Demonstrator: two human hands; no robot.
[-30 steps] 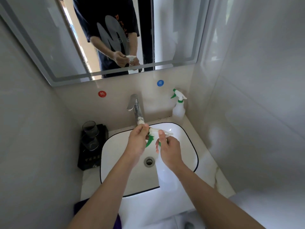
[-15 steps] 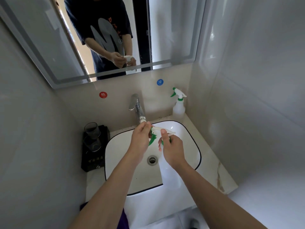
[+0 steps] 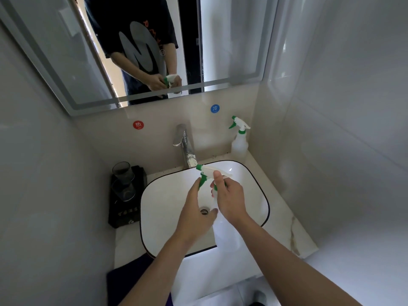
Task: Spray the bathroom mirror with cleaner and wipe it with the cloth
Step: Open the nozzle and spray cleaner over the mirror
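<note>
**Bottle held over basin, mirror not yet wiped**

From the head cam I saw the mirror (image 3: 55,51) across the top-left, tilted in view, reflecting the person's torso and both hands w/ the bottle. Below it sat the white basin (image 3: 167,188), black-edged, set in a pale counter (image 3: 284,219).

The spray bottle (image 3: 225,235) was over the basin, roughly upright, clear body low and white-green head up near the faucet (image 3: 185,146). The cloth (image 3: 123,281), dark purple, lay at the counter's front-left edge, partly hidden by the left forearm.

The right hand (image 3: 231,199) was wrapped round the bottle's neck, thumb up beside the head. The left hand (image 3: 196,213) reached in from the left, fingertips at the green trigger, thumb by the bottle body. I couldn't tell if it gripped or only touched.

A black tray (image 3: 125,217) w/ two glasses stood left of the basin. A 2nd spray bottle (image 3: 239,144) stood in the back-right corner, untouched. A red sticker (image 3: 138,125) and a blue sticker (image 3: 215,108) were on the wall.
</note>
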